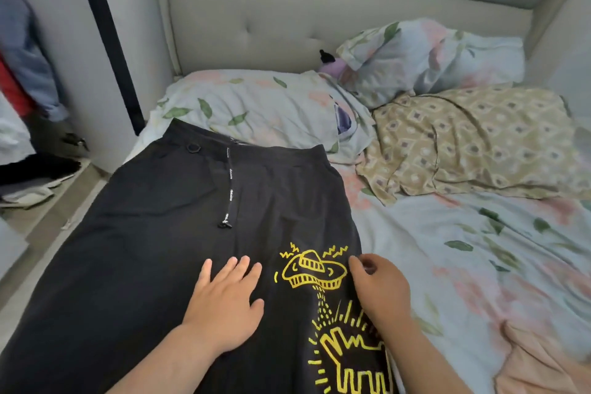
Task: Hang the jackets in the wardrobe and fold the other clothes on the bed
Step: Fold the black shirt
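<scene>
Left hand: palm down, fingers straight and slightly spread, pressed flat. Right hand: knuckles up, fingers curled, thumb and forefinger pinching the edge of the black trousers. Both forearms bare, entering from the bottom edge, hands near each other.

The bed has a pale floral sheet and backs onto a padded grey headboard. Black trousers with a yellow print lie spread flat on its left side, waistband toward the headboard and touching a floral pillow. A second floral pillow leans at the head on the right, and a tan pillow lies just in front of it. A small purple thing, perhaps a toy, sits between the floral pillows. A peach cloth lies crumpled at the near right.
</scene>
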